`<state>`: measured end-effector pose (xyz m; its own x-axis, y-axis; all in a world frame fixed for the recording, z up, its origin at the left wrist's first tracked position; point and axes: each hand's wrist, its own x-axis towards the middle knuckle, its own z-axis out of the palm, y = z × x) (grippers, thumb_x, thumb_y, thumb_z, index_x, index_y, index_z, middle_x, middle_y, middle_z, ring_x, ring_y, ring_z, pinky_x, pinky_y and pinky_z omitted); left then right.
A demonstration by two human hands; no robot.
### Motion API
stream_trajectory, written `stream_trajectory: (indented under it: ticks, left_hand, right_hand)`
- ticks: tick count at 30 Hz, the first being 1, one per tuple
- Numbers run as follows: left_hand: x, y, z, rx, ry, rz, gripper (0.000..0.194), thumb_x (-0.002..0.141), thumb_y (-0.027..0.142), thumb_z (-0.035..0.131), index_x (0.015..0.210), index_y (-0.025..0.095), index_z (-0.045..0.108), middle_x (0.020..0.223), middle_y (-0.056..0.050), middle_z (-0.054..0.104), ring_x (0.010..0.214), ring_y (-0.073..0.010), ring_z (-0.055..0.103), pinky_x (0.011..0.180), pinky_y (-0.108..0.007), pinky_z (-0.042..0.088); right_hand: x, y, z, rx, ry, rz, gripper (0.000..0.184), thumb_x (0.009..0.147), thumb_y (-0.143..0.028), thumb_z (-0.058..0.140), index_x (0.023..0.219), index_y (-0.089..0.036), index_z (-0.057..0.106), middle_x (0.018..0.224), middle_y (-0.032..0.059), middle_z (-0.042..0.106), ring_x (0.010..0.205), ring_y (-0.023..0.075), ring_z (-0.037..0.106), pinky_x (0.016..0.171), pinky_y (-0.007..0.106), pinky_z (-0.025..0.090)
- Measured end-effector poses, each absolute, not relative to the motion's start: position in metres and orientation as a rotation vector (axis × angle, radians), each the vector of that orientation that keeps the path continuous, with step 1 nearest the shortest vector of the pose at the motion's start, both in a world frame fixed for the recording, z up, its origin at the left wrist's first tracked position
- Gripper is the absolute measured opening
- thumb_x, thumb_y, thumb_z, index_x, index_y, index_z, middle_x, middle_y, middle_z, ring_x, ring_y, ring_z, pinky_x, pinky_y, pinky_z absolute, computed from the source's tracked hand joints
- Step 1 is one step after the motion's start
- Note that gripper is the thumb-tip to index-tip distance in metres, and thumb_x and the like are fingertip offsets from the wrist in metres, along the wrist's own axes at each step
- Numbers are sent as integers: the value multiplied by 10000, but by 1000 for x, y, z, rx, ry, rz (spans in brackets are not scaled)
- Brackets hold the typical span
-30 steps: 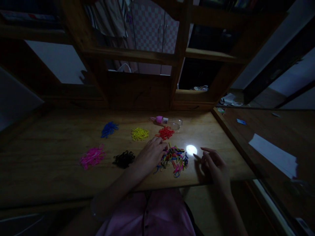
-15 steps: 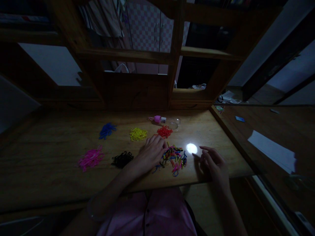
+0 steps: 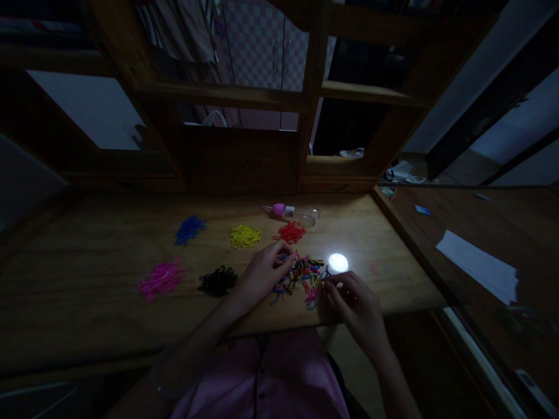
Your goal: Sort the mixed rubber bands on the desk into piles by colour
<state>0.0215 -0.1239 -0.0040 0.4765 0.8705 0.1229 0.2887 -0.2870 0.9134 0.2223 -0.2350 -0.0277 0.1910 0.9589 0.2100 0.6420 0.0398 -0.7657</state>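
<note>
A mixed heap of small coloured elastic bands [image 3: 301,273] lies on the wooden desk between my hands. My left hand [image 3: 264,273] reaches over the heap's left edge with thumb and forefinger brought together. At the right edge, the fingertips of my right hand [image 3: 356,299] pinch down on the bands. What either pinch holds is too small to make out. Sorted piles lie around: red bands [image 3: 292,232], yellow bands [image 3: 245,236], black bands [image 3: 218,281], blue bands [image 3: 190,230] and pink bands [image 3: 161,278].
Behind the red pile, a clear bottle with a pink cap [image 3: 279,210] lies on its side. A bright round light spot [image 3: 338,263] falls on the desk [image 3: 87,250]. Shelving [image 3: 244,163] rises at the back. White paper [image 3: 478,266] rests on the surface to the right.
My right hand has moved left from beside the light spot to the heap's right edge. My left hand's thumb and forefinger now show in a pinch above the heap.
</note>
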Motion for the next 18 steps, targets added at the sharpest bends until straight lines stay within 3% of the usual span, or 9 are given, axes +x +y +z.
stream_trajectory:
  ticks: [4,7,11,14,18]
  left_hand:
    - [18,-128,-2,1662,976,891,189,861,373,584,898,189,610,904,-37,675,877,-179,645,788,-292,501]
    - [15,-129,-2,1504,926,892,265,852,356,599,1057,190,624,954,-54,688,916,-192,657,852,-329,502]
    - [10,-129,-10,1325,906,798,369,859,376,590,1173,186,630,1026,-87,693,922,-209,657,755,-309,522]
    - [7,-131,-18,1149,866,747,380,856,383,609,1180,187,640,1023,-91,693,863,-179,654,656,-245,504]
    - [7,-138,-22,884,746,770,358,834,255,659,1185,186,647,1013,-69,683,855,-117,642,765,-202,504]
  right_hand:
    - [206,-243,-22,-1763,-1642,497,124,910,-308,546,910,-224,637,951,59,622,811,189,629,704,277,482]
    - [201,-245,-26,-1875,-1657,440,107,903,-308,553,926,-233,627,965,54,618,793,191,634,687,281,486]
    - [201,-240,-36,-1944,-1660,409,132,923,-316,511,913,-227,609,943,53,615,751,188,634,663,289,480]
    - [201,-235,-39,-1963,-1686,408,96,906,-270,516,882,-213,589,907,51,607,753,194,630,688,307,474]
    - [198,-232,-37,-1983,-1664,380,35,863,-238,549,868,-204,557,885,57,593,765,207,618,676,314,469]
